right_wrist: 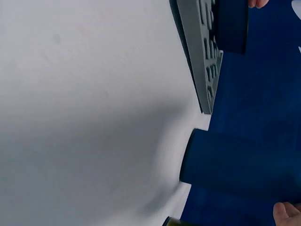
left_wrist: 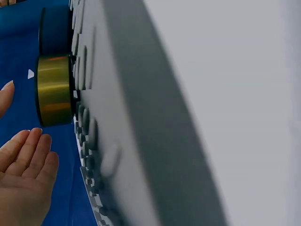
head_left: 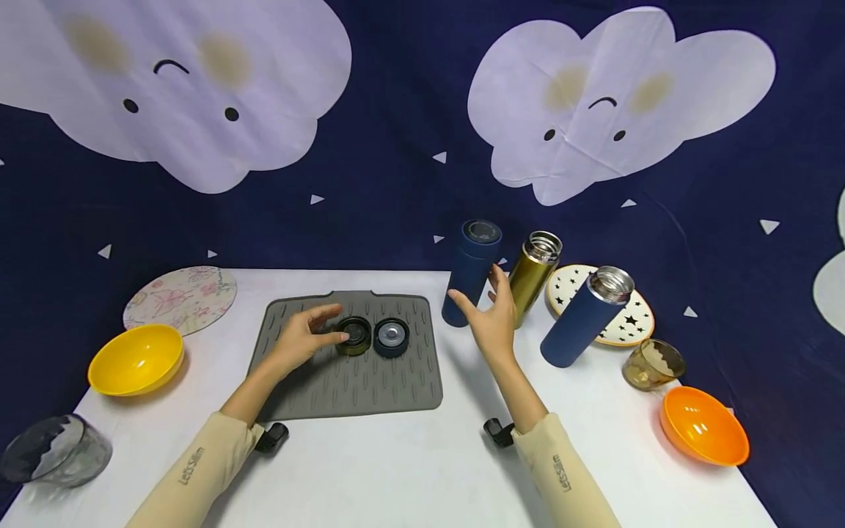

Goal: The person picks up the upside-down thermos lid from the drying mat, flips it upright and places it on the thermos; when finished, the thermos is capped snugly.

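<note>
My left hand (head_left: 305,339) reaches over the grey mat, thumb and fingers spread around the near side of a gold-sided lid (head_left: 353,336). In the left wrist view a gap shows between the fingers and the gold lid (left_wrist: 55,91). A dark blue lid (head_left: 391,337) lies beside it, inner side up. My right hand (head_left: 495,323) is at a capped blue thermos bottle (head_left: 470,275) standing upright, thumb overlapping its front and fingers spread along its right side. Fingertips (right_wrist: 283,213) appear beside the blue bottle (right_wrist: 240,162) in the right wrist view; the thumb is hidden there.
An uncapped gold bottle (head_left: 535,275) and another uncapped blue bottle (head_left: 584,323) stand at right, by a starred board (head_left: 620,326), an amber glass (head_left: 650,364) and an orange bowl (head_left: 703,425). At left are a floral round mat (head_left: 181,297), a yellow bowl (head_left: 136,359) and a grey glass (head_left: 59,451).
</note>
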Available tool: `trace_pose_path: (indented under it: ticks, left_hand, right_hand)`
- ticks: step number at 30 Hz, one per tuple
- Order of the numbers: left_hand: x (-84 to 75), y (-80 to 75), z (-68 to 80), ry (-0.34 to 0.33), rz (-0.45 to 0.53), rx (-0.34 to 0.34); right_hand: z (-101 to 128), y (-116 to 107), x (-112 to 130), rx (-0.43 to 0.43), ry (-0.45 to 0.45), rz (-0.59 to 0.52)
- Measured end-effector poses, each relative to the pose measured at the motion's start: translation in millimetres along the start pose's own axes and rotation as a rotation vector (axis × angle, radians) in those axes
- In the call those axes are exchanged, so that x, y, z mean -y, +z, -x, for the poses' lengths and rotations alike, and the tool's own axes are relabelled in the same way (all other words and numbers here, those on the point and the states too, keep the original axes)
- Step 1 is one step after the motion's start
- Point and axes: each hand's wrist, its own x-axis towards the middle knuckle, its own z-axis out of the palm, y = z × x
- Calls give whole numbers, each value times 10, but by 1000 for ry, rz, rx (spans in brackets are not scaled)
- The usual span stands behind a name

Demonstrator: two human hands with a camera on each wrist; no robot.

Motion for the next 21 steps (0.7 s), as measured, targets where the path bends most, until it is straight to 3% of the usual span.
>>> trace_pose_path:
  ticks: [11, 21]
  left_hand:
    - [52, -12, 56, 15, 11, -1]
    - [40, 30, 59, 30, -25, -3]
  right_hand:
    - [282, 72, 123, -37, -45, -10]
    - [447, 219, 281, 86, -76, -107]
